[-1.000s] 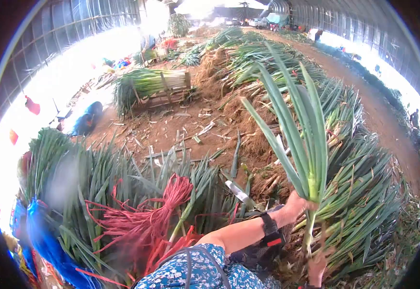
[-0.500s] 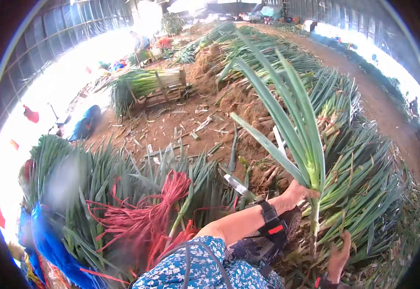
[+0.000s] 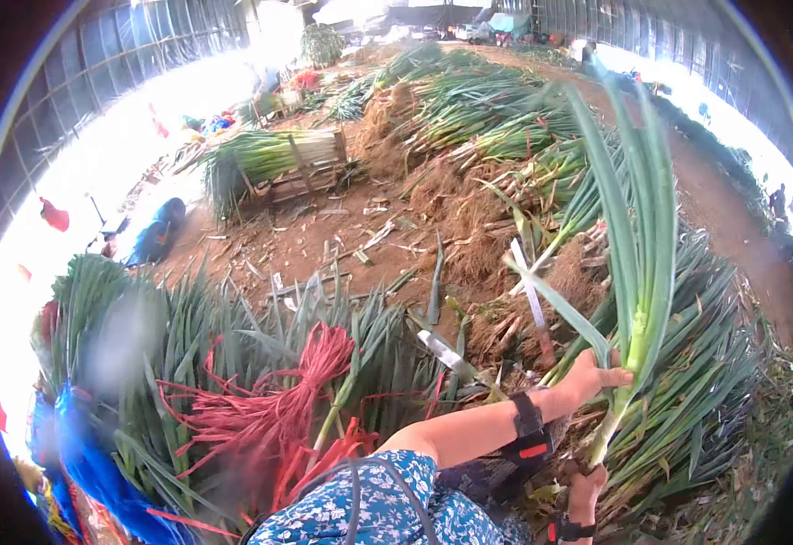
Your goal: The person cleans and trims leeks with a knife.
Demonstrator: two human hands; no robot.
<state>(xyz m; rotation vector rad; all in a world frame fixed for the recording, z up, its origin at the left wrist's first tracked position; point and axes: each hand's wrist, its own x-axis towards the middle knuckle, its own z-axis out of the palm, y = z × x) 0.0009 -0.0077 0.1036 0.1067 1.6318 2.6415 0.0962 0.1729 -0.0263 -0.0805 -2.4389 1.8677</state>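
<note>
My left hand (image 3: 596, 372) is closed around the stalk of a large green onion (image 3: 634, 350), just below where its leaves fan out. The leaves point up and away, and the pale lower stalk slants down toward me. My right hand (image 3: 584, 495) is at the root end with its fingers closed around it; the roots are mostly hidden. Beneath and to the right of both hands lies a heap of green onions (image 3: 687, 400). Both wrists wear black straps with red parts.
At left, red ties (image 3: 278, 391) lie on upright green onions (image 3: 187, 354), beside blue netting (image 3: 96, 454). A wooden rack (image 3: 310, 173) holds a bundle farther off. Trimmings litter the dirt floor (image 3: 324, 236). A knife-like blade (image 3: 530, 291) lies near the pile.
My left hand has moved right with the green onion, whose leaves swung right and more upright. My right hand has moved left from beside the stalk and closed on the root end.
</note>
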